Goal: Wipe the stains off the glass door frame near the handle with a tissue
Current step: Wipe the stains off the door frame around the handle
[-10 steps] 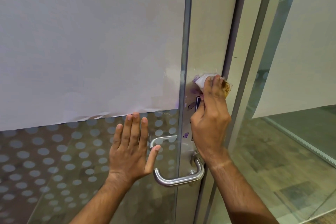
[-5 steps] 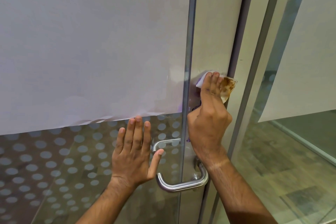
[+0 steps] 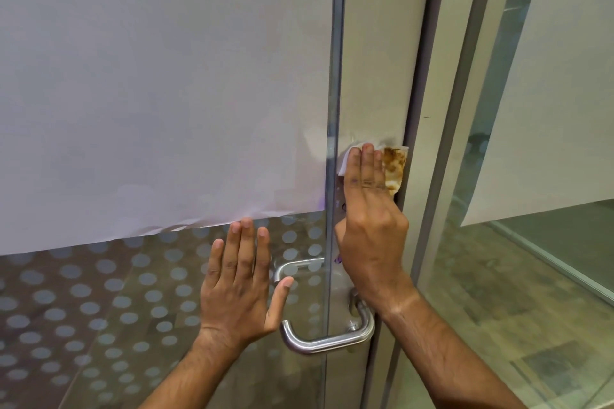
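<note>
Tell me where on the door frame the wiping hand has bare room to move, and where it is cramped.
Free: the frame strip above the tissue, between the glass edge and the dark door gap. Cramped: below the right hand, where the lever handle sits. The left hand lies flat on the dotted glass beside it.

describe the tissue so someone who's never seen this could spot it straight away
Find the pale door frame running vertically right of the glass panel's edge. Above the steel lever handle, the right hand presses flat against it. The tissue is the small white wad under those fingers, its exposed right side blotched brown.
</note>
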`<act>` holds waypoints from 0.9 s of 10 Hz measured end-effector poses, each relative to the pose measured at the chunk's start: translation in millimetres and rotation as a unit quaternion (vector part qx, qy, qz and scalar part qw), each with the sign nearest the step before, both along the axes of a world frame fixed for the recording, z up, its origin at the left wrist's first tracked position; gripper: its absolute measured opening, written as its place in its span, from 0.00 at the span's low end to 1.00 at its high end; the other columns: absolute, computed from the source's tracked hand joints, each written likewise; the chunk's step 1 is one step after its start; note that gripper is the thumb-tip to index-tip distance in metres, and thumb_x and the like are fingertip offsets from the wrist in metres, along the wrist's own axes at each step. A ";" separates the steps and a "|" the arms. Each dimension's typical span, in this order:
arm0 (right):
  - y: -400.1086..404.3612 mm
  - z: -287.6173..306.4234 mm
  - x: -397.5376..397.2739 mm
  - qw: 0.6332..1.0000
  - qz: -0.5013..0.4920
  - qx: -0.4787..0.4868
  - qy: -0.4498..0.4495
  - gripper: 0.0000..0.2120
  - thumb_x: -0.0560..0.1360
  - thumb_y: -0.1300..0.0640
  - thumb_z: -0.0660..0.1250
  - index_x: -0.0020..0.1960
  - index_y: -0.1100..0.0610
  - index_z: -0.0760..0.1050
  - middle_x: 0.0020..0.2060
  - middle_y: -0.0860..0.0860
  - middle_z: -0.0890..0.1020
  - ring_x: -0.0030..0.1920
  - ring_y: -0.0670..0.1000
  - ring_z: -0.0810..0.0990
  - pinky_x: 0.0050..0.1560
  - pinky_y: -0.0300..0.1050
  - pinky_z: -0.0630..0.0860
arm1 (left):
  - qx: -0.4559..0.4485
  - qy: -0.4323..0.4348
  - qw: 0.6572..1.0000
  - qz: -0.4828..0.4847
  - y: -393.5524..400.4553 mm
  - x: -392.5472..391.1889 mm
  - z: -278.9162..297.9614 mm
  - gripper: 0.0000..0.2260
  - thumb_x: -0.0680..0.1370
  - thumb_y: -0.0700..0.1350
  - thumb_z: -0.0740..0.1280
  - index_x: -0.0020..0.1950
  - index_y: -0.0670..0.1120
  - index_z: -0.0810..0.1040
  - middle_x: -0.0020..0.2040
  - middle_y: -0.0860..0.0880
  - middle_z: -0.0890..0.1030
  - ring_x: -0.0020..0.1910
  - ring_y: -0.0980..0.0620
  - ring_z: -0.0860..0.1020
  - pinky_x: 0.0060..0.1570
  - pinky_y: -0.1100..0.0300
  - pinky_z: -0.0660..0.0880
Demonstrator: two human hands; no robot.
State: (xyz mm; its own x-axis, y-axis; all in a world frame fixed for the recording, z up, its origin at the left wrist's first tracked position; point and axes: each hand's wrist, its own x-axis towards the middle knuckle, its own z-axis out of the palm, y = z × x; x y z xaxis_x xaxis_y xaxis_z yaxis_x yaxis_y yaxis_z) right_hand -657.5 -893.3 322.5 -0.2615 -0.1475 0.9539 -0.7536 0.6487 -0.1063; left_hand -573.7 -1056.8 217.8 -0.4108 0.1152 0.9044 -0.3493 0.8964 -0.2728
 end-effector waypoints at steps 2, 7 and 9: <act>0.6 -9.8 0.0 1.000 -0.006 0.021 0.017 0.28 0.70 0.74 0.56 0.70 0.68 0.67 0.68 0.65 0.72 0.69 0.60 0.72 0.61 0.54 0.78 | 0.005 -0.001 1.000 -0.005 0.1 0.8 1.2 0.42 0.76 0.59 0.60 0.81 0.38 0.48 0.82 0.39 0.44 0.82 0.42 0.45 0.80 0.46 0.43; 14.7 -38.2 14.2 0.995 0.007 0.093 -0.025 0.30 0.68 0.72 0.61 0.70 0.67 0.69 0.70 0.62 0.71 0.70 0.58 0.71 0.62 0.52 0.77 | 0.016 -0.013 1.000 -0.009 1.1 3.0 1.3 0.42 0.77 0.60 0.60 0.81 0.38 0.47 0.82 0.39 0.43 0.82 0.42 0.44 0.80 0.46 0.43; 38.0 -31.6 23.8 0.972 0.166 -0.090 -0.142 0.27 0.68 0.77 0.62 0.64 0.60 0.77 0.60 0.51 0.81 0.62 0.49 0.80 0.65 0.39 0.72 | 0.015 -0.011 1.000 -0.015 0.6 3.4 1.9 0.43 0.77 0.60 0.60 0.81 0.38 0.46 0.82 0.40 0.44 0.82 0.42 0.45 0.80 0.47 0.43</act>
State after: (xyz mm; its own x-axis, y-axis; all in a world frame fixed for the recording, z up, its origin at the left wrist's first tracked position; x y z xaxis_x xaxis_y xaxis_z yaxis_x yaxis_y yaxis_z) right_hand -633.7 -855.3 290.9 -0.4846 -0.1057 0.8683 -0.8419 0.3257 -0.4302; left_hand -570.3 -1056.2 219.6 -0.4279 0.1006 0.8982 -0.3157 0.9146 -0.2528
